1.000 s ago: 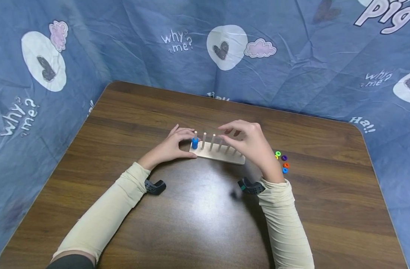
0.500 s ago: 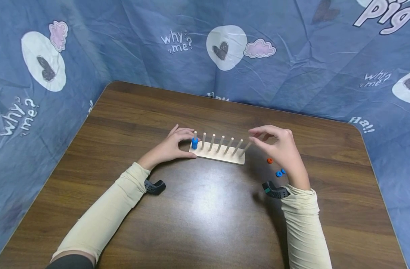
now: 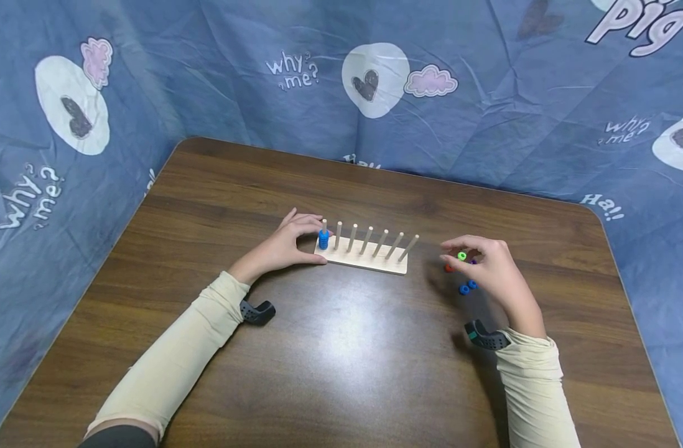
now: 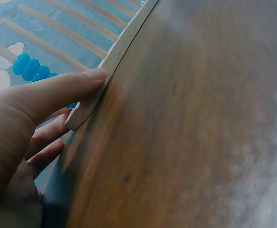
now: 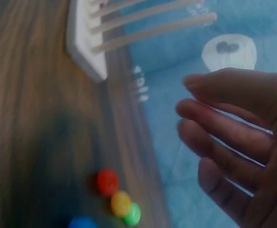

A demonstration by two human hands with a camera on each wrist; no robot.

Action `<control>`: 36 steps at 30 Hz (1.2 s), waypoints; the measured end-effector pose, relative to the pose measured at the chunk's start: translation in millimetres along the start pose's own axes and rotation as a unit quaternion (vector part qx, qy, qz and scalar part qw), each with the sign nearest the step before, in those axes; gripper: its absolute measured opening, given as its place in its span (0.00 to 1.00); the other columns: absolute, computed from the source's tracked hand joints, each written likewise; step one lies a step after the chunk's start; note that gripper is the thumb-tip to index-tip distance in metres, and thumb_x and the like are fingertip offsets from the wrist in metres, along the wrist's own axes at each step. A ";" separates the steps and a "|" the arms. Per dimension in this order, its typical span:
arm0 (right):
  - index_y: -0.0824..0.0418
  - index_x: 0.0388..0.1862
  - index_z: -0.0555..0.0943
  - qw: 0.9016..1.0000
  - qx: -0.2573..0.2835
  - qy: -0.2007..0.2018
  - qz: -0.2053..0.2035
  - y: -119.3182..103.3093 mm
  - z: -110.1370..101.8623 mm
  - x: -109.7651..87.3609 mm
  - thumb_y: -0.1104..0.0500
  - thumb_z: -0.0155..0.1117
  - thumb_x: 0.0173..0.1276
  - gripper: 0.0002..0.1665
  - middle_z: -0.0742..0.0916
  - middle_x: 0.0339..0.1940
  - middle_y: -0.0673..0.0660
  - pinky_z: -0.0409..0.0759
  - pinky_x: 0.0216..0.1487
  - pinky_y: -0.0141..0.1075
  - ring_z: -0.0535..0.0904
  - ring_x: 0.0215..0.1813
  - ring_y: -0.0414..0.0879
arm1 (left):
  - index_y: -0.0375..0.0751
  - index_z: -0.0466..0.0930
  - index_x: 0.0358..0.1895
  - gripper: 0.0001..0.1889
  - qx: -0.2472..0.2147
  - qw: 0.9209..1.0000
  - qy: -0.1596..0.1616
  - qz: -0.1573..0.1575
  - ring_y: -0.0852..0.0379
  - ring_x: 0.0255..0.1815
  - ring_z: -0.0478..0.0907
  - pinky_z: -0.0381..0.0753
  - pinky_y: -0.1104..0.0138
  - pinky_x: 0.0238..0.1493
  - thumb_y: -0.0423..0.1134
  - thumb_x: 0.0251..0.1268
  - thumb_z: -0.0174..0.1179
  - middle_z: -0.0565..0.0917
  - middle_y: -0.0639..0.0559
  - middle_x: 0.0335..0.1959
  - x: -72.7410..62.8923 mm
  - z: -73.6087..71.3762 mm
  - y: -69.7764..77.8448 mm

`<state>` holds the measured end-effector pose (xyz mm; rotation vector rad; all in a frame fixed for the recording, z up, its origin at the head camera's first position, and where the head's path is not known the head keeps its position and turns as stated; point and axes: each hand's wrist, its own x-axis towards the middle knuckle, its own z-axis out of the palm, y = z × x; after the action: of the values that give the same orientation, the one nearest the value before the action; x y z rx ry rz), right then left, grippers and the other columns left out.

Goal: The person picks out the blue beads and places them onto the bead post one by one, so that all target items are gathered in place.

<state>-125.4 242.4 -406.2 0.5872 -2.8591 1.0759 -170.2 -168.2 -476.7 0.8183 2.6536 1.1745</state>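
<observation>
My left hand (image 3: 288, 242) grips the left end of a wooden peg board (image 3: 375, 264), thumb along its front edge and fingers round the far side. A row of upright pegs stands on the board. Several blue beads (image 4: 30, 70) are stacked on the leftmost peg; the other pegs are bare. Off the board's right end, my right hand (image 3: 489, 267) hovers over loose beads, thumb and fingers apart with nothing between them. Near it lie a green bead (image 3: 461, 256), a red bead (image 5: 108, 182), a yellow bead (image 5: 121, 204) and blue beads (image 3: 464, 290). A purple bead (image 3: 473, 262) is partly hidden.
The brown wooden table (image 3: 319, 386) reaches back to a blue printed cloth (image 3: 218, 81), which hangs behind and at the sides. Dark wrist bands (image 3: 257, 312) sit at both wrists, over pale sleeves.
My right hand has moved right and down from above the pegs, past the board's right end, to the loose beads. My left hand and the board have stayed in place.
</observation>
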 end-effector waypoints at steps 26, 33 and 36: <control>0.60 0.43 0.90 0.987 -0.059 -0.146 0.039 40.2 -12.6 -32.2 0.67 0.76 0.61 0.10 0.88 0.29 0.48 0.76 0.31 0.29 0.76 0.30 0.31 | 0.43 0.86 0.58 0.28 0.000 1.000 0.004 0.007 0.44 0.77 0.67 0.32 0.42 0.86 0.45 0.52 0.81 0.82 0.43 0.65 -0.2 0.4 -1.3; 0.58 0.40 0.90 0.989 -0.072 -0.127 0.037 40.3 -7.7 -31.4 0.65 0.76 0.63 0.07 0.88 0.31 0.49 0.73 0.30 0.29 0.73 0.29 0.33 | 0.42 0.87 0.57 0.29 0.001 1.000 0.013 0.018 0.44 0.77 0.68 0.33 0.41 0.85 0.44 0.50 0.82 0.83 0.43 0.63 1.2 1.5 -1.4; 0.57 0.39 0.90 0.991 -0.076 -0.110 0.026 40.6 -3.0 -30.3 0.64 0.76 0.63 0.06 0.89 0.33 0.50 0.74 0.31 0.29 0.74 0.29 0.34 | 0.42 0.86 0.57 0.29 0.001 1.000 0.013 0.017 0.44 0.77 0.68 0.33 0.41 0.85 0.44 0.50 0.82 0.83 0.43 0.63 0.6 1.6 -1.5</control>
<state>-112.1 282.6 -434.3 0.6630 -3.1246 0.8363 -170.8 -167.7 -478.8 0.8574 2.6732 1.1979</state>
